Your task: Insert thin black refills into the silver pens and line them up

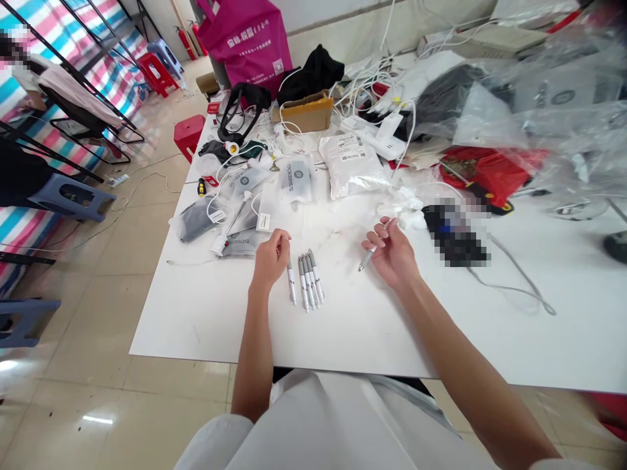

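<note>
My right hand [392, 251] is raised over the table with its fingers curled round a pen [366, 259], whose grey end points down and left. My left hand [272, 257] is closed in a loose fist, and no object shows sticking out of it. Just right of that fist, a white and grey pen [292, 286] lies by itself, its upper end close to the fingers. Beside it several matching pens [310, 281] lie in a row, side by side, grey ends away from me.
Beyond my left hand lie grey packaged pouches [240, 243] and a clear bag [296, 179]. A white parcel [353, 166] sits farther back, near tangled cables [367, 85]. Right of my right hand is a dark, blurred-out object [453, 235] with a grey cable [519, 284].
</note>
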A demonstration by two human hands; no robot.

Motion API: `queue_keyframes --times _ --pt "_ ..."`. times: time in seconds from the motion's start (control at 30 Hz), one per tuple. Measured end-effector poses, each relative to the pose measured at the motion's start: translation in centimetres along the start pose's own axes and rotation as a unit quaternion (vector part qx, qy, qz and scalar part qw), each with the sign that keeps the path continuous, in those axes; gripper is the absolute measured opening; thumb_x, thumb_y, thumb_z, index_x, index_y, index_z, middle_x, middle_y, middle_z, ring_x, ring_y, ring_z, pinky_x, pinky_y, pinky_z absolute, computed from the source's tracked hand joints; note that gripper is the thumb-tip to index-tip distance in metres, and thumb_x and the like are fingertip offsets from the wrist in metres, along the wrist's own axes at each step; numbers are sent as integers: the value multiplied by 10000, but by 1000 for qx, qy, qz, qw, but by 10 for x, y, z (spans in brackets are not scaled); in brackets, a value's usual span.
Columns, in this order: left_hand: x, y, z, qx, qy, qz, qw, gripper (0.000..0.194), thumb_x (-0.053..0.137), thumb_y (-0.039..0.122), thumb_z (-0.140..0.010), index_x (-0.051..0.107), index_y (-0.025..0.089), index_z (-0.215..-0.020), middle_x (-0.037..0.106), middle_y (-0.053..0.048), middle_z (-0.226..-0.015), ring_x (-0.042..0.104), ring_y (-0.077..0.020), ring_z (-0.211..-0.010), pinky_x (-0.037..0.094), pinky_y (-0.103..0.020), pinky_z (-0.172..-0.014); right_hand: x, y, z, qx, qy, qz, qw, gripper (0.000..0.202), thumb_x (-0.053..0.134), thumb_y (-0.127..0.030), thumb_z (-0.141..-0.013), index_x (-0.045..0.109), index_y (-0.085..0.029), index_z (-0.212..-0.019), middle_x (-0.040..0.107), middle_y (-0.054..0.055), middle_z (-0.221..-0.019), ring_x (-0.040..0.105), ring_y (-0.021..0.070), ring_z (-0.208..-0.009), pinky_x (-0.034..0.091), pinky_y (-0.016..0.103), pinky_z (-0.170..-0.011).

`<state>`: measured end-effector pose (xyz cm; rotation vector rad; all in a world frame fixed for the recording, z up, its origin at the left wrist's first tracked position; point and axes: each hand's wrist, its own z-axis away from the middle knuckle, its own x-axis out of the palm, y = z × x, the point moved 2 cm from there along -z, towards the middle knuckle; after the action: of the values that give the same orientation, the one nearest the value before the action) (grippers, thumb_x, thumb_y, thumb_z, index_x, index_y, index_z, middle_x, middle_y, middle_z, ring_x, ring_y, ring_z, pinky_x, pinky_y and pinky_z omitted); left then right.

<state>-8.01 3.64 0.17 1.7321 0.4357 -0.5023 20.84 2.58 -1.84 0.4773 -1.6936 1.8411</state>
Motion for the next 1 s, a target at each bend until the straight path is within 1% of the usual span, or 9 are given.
queue_keyframes --times 0.07,0.13,0.2,0.3,0.4,0.53,0.6,0.77,1.0 --pt "-7 -6 0 -10 -22 -49 999 267 453 370 -1092 620 260 -915 539 40 -602 519 -162 -557 393 -293 -658 -3 -6 -1 11 -18 2 1000 391 747 -642 -929 566 -295 -912 285 -76 -649 289 120 -499 422 259 -445" --pt "-11 -9 0 -21 -26 -85 996 300 452 377 -1088 583 260 -845 509 36 -572 504 -175 -550 374 -303 -664 -9 -10 -2 27 -20 10 999 414 701 -638 -950 517 -283 -843 218 -84 -625 193 125 -481 321 267 -388" --pt "-11 -11 -1 -24 -23 -109 994 366 457 421 -1091 553 258 -777 501 21 -551 505 -190 -556 362 -315 -676 -16 -13 -4 38 -15 3 999 419 695 -579 -948 458 -276 -783 196 -93 -597 132 119 -475 253 269 -368" --pt "-7 -12 -2 -22 -23 -126 992 468 457 476 -1093 503 254 -683 488 2 -524 502 -203 -560 331 -329 -677 -26 -15 -7 41 -12 -28 999 396 701 -464 -928 402 -273 -750 202 -105 -560 103 109 -463 208 267 -365" --pt "0 -11 -2 -10 -23 -160 987 509 483 482 -1081 454 245 -632 462 4 -518 448 -185 -537 279 -332 -662 -30 -16 -8 40 -12 -44 998 351 715 -423 -908 430 -275 -766 222 -110 -550 95 109 -461 192 273 -370" --pt "7 -7 -1 14 -29 -191 981 527 512 482 -1066 408 235 -612 417 16 -511 369 -161 -505 238 -336 -640 -27 -18 -6 33 -4 -32 999 349 700 -514 -909 478 -275 -786 222 -103 -569 85 116 -479 174 294 -385" --pt "10 -5 0 14 -41 -173 984 521 503 482 -1076 423 240 -621 419 16 -501 399 -165 -502 248 -336 -635 -24 -19 -4 31 -2 -30 999 348 682 -538 -910 491 -272 -794 219 -97 -584 82 118 -490 171 302 -393" --pt "16 -1 2 -2 -67 -106 992 502 544 519 -1070 469 259 -646 430 16 -471 495 -193 -507 291 -336 -622 -27 -17 -5 27 0 -16 1000 312 683 -477 -904 474 -279 -785 200 -89 -594 70 124 -503 179 289 -393" --pt "19 4 4 -25 -110 -95 989 497 466 484 -1112 354 244 -692 454 35 -473 504 -167 -478 331 -338 -648 -35 -15 -7 22 -5 -29 999 317 673 -468 -926 475 -270 -778 190 -91 -586 103 112 -476 239 271 -369"
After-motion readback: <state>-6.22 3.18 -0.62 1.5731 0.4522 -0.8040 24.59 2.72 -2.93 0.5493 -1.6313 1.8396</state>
